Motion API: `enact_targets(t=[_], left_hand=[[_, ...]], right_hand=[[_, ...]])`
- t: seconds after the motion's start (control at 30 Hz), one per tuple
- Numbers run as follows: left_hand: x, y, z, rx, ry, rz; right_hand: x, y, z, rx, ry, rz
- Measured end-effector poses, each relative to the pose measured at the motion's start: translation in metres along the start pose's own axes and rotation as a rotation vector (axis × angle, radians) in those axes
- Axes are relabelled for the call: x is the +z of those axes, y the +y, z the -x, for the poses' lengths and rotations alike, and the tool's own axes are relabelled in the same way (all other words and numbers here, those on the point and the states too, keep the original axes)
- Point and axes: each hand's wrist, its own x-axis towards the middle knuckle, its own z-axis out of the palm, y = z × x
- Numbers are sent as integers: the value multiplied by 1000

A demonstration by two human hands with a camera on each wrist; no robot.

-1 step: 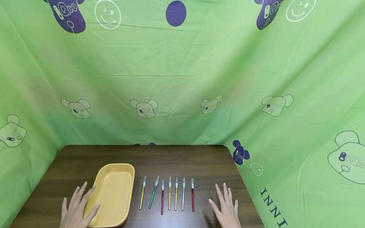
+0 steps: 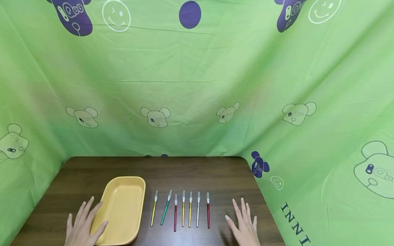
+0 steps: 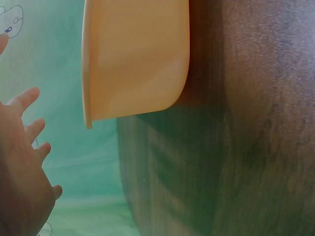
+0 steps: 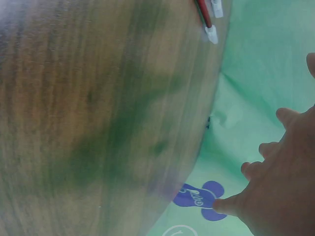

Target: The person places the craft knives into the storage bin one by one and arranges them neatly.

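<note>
My left hand (image 2: pixel 80 223) is spread with fingers apart, overlapping the left edge of a yellow rectangular tray (image 2: pixel 124 208) in the head view. From the left wrist, that hand shows raised beside the tray wall (image 3: pixel 138 59), gripping nothing. On the right, my right hand (image 2: pixel 245 227) hovers with its fingers extended, its shadow falling on the wood. Between tray and right hand lies a row of several slim craft knives with translucent caps pointing away: a green one (image 2: pixel 165 212), a silver one (image 2: pixel 197 213), red ones, the rightmost (image 2: pixel 208 215) nearest my right hand, and yellow ones.
A dark wooden table (image 2: pixel 191 171) carries everything. Green cloth (image 2: pixel 197 89) printed with bear heads hangs behind it and along both sides, meeting the table's edges.
</note>
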Motion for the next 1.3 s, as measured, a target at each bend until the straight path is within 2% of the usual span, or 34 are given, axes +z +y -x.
enact_targets(t=[0.23, 0.53, 0.83, 1.03, 1.3], left_hand=[[1, -1, 3, -6, -4, 18], [5, 4, 8, -21, 10, 16], [11, 5, 16, -75, -60, 12], [14, 0, 25, -108, -124, -10], [18, -1, 24, -132, -170, 31]], right_hand=[[1, -4, -1, 18, -15, -34], [9, -21, -4, 43, -16, -101], [25, -34, -10, 91, -36, -170], [35, -45, -13, 170, -44, -181], [52, -55, -20, 276, -13, -184]])
